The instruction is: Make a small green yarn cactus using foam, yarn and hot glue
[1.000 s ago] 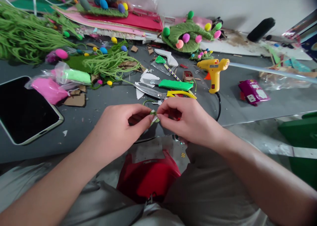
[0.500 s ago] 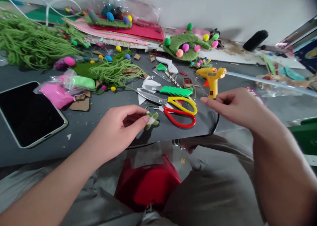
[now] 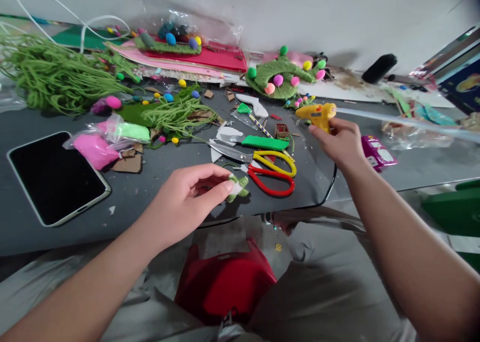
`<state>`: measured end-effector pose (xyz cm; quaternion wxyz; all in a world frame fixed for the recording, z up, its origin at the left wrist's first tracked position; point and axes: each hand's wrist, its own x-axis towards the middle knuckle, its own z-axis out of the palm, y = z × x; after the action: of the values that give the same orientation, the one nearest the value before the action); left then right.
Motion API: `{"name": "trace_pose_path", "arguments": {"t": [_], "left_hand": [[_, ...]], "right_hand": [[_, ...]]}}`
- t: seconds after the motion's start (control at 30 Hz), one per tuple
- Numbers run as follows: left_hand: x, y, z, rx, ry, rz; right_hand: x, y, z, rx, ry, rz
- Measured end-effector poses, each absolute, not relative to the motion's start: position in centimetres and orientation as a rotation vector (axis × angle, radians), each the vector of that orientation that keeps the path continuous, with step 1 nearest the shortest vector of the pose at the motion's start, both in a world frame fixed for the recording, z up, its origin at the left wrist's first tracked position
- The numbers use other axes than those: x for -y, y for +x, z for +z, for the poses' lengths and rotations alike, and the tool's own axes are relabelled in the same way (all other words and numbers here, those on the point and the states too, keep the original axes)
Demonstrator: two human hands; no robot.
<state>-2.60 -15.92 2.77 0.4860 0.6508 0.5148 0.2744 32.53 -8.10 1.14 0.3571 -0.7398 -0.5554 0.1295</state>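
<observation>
Between the thumb and fingers of my left hand (image 3: pixel 195 199) is a small green yarn piece (image 3: pixel 237 187) with a white patch, held above the table's front edge. My right hand (image 3: pixel 339 139) is closed around the handle of a yellow glue gun (image 3: pixel 317 113); the fingers partly hide the handle. A long translucent glue stick (image 3: pixel 397 120) extends to the right from the gun. Scissors (image 3: pixel 273 173) with one yellow and one red handle lie between my hands, beside a green-handled cutter (image 3: pixel 265 142).
A black-screened tablet (image 3: pixel 58 177) and a pink bag (image 3: pixel 95 151) lie at left, with green yarn (image 3: pixel 56 77) behind. Wrapped green shapes (image 3: pixel 279 77) with colored balls lie at the back. A purple packet (image 3: pixel 378 153) sits right of my right wrist. A red stool (image 3: pixel 225 282) is below.
My right hand has moved up and taken hold of the glue gun's handle. My left hand, with the green piece, appears slightly farther right. The purple packet shows more fully.
</observation>
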Motion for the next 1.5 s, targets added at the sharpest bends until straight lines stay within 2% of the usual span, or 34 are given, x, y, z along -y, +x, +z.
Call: {"name": "trace_pose_path", "arguments": {"t": [0.1,0.23,0.5,0.87,1.5], "left_hand": [[16.1,-2.8,2.9,-1.215,1.63,0.693],[16.3,-3.0,3.1,-1.273,1.637,0.785],[16.8,-3.2,3.0,-1.365,1.633,0.882],[17.8,-3.3,3.9,-1.46,2.051,0.837],[17.8,-3.2,4.0,-1.442,2.092,0.82]], "right_hand": [[9.6,30.8,2.3,1.389,-1.755,0.497],[13.1,28.0,4.2,1.302,-1.405,0.963],[18.0,25.8,4.9,1.608,-1.384,1.263],[18.8,23.9,5.2,1.745,-1.387,1.283],[18.7,23.8,5.2,1.777,-1.394,1.285]]}}
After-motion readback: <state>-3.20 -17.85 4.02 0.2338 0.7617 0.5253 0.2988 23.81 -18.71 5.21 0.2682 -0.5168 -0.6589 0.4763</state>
